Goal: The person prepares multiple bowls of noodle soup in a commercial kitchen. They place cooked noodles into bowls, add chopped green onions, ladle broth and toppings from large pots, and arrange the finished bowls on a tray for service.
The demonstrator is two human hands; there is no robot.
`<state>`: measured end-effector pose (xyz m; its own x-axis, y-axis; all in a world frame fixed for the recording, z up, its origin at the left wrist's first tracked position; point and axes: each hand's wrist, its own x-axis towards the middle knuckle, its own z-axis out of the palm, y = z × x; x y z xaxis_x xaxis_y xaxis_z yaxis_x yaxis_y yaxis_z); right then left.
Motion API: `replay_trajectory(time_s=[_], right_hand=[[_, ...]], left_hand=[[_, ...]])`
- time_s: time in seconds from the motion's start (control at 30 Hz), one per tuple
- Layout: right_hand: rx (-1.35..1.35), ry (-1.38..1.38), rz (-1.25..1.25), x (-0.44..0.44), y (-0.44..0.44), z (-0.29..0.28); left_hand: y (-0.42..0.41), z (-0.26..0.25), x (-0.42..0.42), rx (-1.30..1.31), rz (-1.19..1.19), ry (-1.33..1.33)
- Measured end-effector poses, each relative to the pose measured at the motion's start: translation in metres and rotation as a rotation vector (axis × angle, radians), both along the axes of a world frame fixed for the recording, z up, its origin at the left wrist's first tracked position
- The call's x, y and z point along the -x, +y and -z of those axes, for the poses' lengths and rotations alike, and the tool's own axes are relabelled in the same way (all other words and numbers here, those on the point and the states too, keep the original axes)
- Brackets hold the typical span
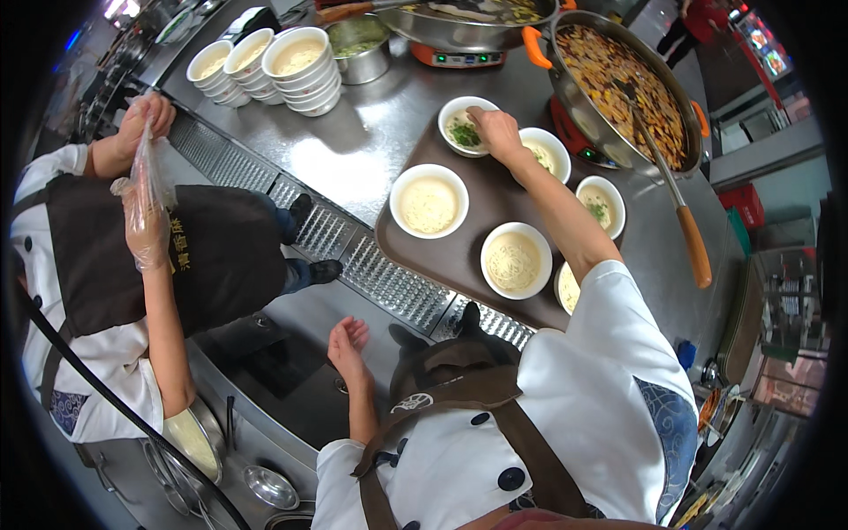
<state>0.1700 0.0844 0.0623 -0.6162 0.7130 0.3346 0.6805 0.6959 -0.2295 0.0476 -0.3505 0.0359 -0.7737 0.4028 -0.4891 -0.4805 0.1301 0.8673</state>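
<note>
Over a white bowl of noodles [469,151] at the tray's far edge hangs my right hand [495,130], fingers bunched and pointing down. Chopped green herbs [466,134] lie inside that bowl; whether my fingertips hold any is hidden. Beneath my right wrist, another bowl [560,154] shows some green, as does the bowl at right [617,224]. Two nearer noodle bowls, the left one [429,201] and the front one [515,260], show no herbs. My forearm and sleeve partly cover a further bowl [566,290]. My left hand [349,341] hangs empty before my apron, fingers loosely bent.
The brown tray [457,255] rests on a steel counter [371,156] edged by perforated metal grating [391,281]. Stacked noodle bowls [308,86] stand far left. A large pan [623,93] holds a ladle [692,245]. At left, a co-worker's gloved hand [147,225] holds clear plastic.
</note>
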Motion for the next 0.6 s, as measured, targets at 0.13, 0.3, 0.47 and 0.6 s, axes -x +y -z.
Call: replay_trajectory(time_s=[0.13,0.3,0.47,0.6], right_hand=[[0.01,0.104,0.003,-0.011,0.015,0.017],[0.074,0.219,-0.015,-0.005,0.0,0.007],[-0.198,0.108,-0.189,-0.015,0.003,0.015],[0.067,0.064,-0.022,-0.005,-0.005,-0.005]], left_hand=[[0.006,-0.002,-0.002,0.009,0.049,0.005],[0.006,0.005,-0.004,0.006,0.044,0.018],[0.011,0.01,-0.007,-0.008,0.079,0.03],[0.011,0.009,-0.011,-0.015,0.062,0.015]])
